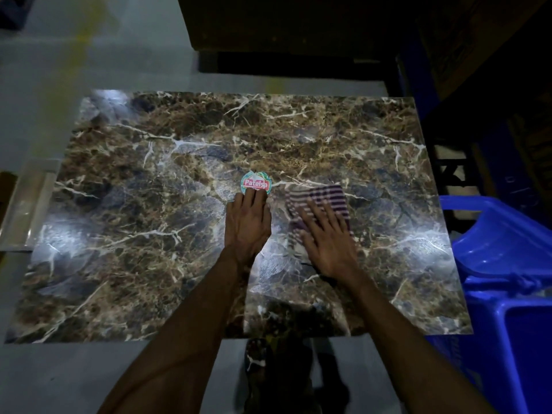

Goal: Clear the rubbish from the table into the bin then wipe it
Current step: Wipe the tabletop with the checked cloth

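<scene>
Brown marble counter [149,180] veined white, with pale glare patches. Round sticker [256,183]: pale green, red band, white lettering. Cloth [321,201] striped purple and white. Bright blue bin [504,264]. Grey floor [59,64], smeared yellow.

A round sticker [256,185] on the marble-patterned table [149,204] bears white lettering on a red band, seemingly "Patelsa"; nothing else is legible.

Round sticker [256,183] sits mid-surface [119,234], left hand [248,222] just before it, fingers [254,198] touching its near edge. Right of that, the cloth [319,201] lies under the right hand [328,237]. The bin [507,264] stands off the surface's right edge.
</scene>
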A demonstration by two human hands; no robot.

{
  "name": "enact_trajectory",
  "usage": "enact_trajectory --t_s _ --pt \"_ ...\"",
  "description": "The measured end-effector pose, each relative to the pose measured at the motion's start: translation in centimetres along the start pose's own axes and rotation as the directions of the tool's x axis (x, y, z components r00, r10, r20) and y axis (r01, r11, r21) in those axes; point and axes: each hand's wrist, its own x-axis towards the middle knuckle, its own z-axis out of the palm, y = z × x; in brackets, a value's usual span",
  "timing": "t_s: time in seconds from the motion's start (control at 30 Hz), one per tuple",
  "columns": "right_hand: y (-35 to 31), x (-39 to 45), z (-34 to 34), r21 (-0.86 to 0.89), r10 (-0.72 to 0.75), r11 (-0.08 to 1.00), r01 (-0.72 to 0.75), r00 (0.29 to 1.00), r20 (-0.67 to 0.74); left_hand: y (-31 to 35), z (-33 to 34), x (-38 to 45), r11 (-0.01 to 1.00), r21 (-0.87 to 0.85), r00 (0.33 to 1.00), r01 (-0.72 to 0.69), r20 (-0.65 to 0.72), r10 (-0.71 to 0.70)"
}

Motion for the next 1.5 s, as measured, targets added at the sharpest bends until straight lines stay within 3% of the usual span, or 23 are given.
enact_trajectory --t_s 0.2,0.3,0.47,0.57,0.73,0.83,1.0,1.13,1.3,1.5 --pt "1.7 7.2 -1.7 0.036 0.234 0.972 -0.233 0.971 -0.037 0.1 0.7 4.4 0.999 -0.045 1.000 0.028 0.006 -0.027" --pt "-0.8 9.5 -1.2 0.035 0.174 0.984 -0.173 0.984 -0.032 0.8 1.4 6.4 0.996 -0.035 0.996 0.085 -0.022 -0.086" --pt "-0.4 4.4 -0.5 -0.007 -0.042 0.999 0.042 0.999 -0.005 1.1 1.6 6.7 0.994 -0.014 0.993 0.111 -0.023 -0.112" --pt "1.8 4.0 -1.4 0.015 0.029 0.999 -0.029 1.000 -0.004 0.9 2.0 6.8 0.991 -0.038 0.992 0.125 -0.005 -0.126" --pt "0.9 11.4 -1.9 0.054 0.190 0.981 -0.188 0.981 -0.044 0.6 2.6 7.1 0.988 -0.082 0.991 0.131 0.018 -0.130" --pt "-1.6 13.4 -1.3 0.037 0.111 0.993 -0.110 0.993 -0.030 0.6 2.5 7.1 0.984 -0.105 0.990 0.142 0.015 -0.141" --pt "-1.2 6.0 -1.2 0.045 -0.030 0.999 0.031 0.999 -0.010 0.4 2.5 7.1 0.983 -0.121 0.991 0.137 0.016 -0.136" --pt "1.9 5.1 -2.0 0.039 0.096 0.994 -0.097 0.995 0.033 0.6 2.1 7.1 0.983 -0.106 0.988 0.151 0.040 -0.148" --pt "0.3 13.8 -2.5 0.065 0.241 0.969 -0.240 0.971 -0.006 0.6 1.9 7.2 0.984 -0.091 0.987 0.156 0.062 -0.150" --pt "-2.5 10.2 -1.9 0.047 0.005 0.999 -0.006 0.999 0.033 0.4 1.7 7.2 0.979 -0.130 0.987 0.157 0.063 -0.150"
